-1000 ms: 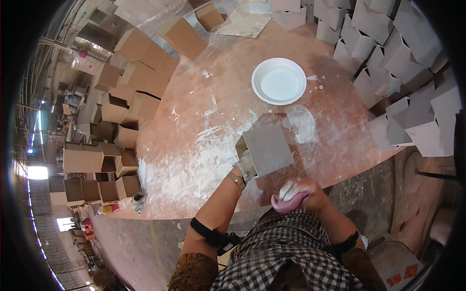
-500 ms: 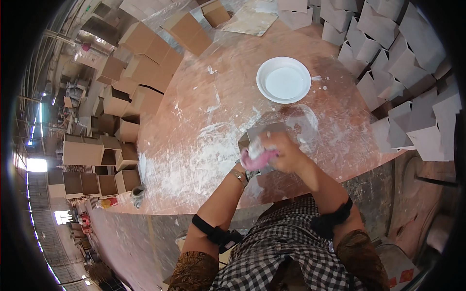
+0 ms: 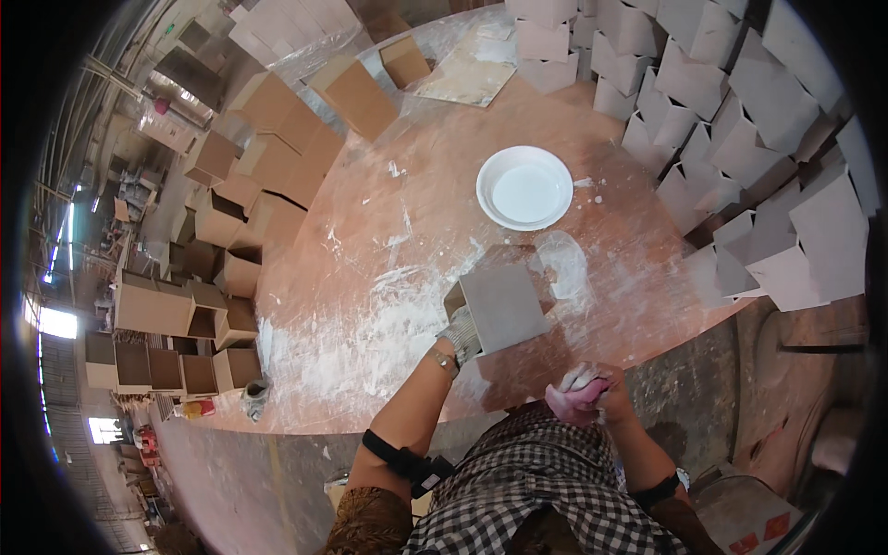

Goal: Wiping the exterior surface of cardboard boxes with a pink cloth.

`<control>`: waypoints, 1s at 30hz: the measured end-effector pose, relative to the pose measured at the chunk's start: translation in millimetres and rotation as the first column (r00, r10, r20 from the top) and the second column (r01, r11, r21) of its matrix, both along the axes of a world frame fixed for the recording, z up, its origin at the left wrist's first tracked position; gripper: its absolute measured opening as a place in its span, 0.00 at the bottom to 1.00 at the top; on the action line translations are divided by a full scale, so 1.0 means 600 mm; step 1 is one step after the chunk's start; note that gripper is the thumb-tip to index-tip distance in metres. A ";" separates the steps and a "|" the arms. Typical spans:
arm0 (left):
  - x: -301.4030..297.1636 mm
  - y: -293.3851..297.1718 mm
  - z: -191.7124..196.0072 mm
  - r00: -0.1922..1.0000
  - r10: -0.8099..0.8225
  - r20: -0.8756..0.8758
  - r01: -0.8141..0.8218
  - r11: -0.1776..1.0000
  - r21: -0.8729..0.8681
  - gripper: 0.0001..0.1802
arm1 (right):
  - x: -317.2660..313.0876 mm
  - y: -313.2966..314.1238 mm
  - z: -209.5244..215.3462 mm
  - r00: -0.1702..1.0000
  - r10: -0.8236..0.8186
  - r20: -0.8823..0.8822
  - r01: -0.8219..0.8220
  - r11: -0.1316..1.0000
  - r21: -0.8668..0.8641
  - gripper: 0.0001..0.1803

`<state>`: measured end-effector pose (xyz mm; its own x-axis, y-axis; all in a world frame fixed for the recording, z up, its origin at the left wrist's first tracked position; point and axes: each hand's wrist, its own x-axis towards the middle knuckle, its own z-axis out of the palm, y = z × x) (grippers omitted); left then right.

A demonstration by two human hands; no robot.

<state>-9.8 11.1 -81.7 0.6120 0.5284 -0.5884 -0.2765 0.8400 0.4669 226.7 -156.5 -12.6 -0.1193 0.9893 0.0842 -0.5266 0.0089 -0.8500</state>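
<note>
Half a second ago the right hand was up over the grey box with the pink cloth; now it has drawn back to the near edge of the surface, close to the person's body, and the top of the box shows bare again.

The surface is round and reddish, smeared with white powder. A white bowl stands beyond the box, apart from it, with a white smear between them. Rows of brown cardboard boxes crowd the left side and pale boxes are stacked along the right. A flat board lies at the far edge.

The left hand, in a work glove, has its fingers closed on the near left corner of the grey box, which sits on the surface just in front of the person. The right hand's fingers are bunched tight around the pink cloth, held off the box.
</note>
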 end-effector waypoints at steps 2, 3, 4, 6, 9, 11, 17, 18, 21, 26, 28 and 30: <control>-0.045 -0.005 -0.048 0.864 -0.061 -0.499 0.448 0.541 0.711 0.19 | -0.001 -0.010 -0.003 0.993 -0.072 -0.099 0.057 0.988 -0.141 0.15; -0.021 -0.002 0.011 0.867 -0.079 -0.491 0.454 0.530 0.716 0.19 | 0.010 -0.018 -0.009 0.992 -0.093 -0.090 0.080 0.987 -0.139 0.15; 0.018 -0.008 0.126 0.487 -0.093 -0.868 0.872 0.095 0.479 0.18 | 0.021 -0.025 -0.016 0.978 -0.171 -0.120 0.149 0.973 -0.175 0.16; 0.004 -0.020 0.197 0.014 0.162 -0.987 0.960 -0.279 -0.032 0.18 | 0.022 -0.034 -0.017 0.963 -0.217 -0.161 0.184 0.963 -0.195 0.16; -0.057 -0.070 0.170 0.264 0.131 -0.955 0.964 -0.013 0.265 0.19 | 0.027 -0.044 -0.020 0.939 -0.306 -0.156 0.259 0.930 -0.262 0.17; -0.073 -0.095 0.171 0.038 0.225 -0.974 0.958 -0.284 -0.028 0.17 | 0.030 -0.049 -0.016 0.929 -0.348 -0.122 0.285 0.887 -0.362 0.17; -0.031 -0.176 0.161 0.382 0.184 -0.906 0.880 0.227 0.417 0.13 | 0.035 -0.048 -0.020 0.892 -0.381 -0.245 0.256 0.870 -0.421 0.16; -0.020 -0.168 0.128 0.415 0.340 -0.844 0.805 0.295 0.514 0.14 | 0.033 -0.046 -0.021 0.895 -0.371 -0.246 0.251 0.876 -0.411 0.16; -0.011 -0.154 0.134 0.491 0.447 -0.748 0.760 0.200 0.619 0.12 | 0.038 -0.048 -0.030 0.905 -0.372 -0.207 0.254 0.862 -0.439 0.16; -0.003 -0.091 0.255 0.692 0.471 -0.547 0.603 0.040 0.797 0.11 | 0.055 -0.041 -0.027 0.912 -0.374 -0.169 0.272 0.859 -0.434 0.19; -0.016 -0.046 0.290 0.685 0.537 -0.492 0.678 -0.223 0.701 0.14 | 0.047 -0.026 0.004 0.919 -0.370 -0.136 0.280 0.856 -0.435 0.18; -0.015 -0.006 0.350 0.666 0.610 -0.430 0.713 -0.349 0.609 0.13 | 0.053 -0.015 0.005 0.922 -0.374 -0.100 0.295 0.846 -0.445 0.18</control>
<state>-18.9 7.8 128.5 0.6538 0.6074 0.4513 0.5178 -0.7940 0.3185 258.5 -165.2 -9.5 0.2029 0.9133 -0.3532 -0.6963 -0.1190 -0.7078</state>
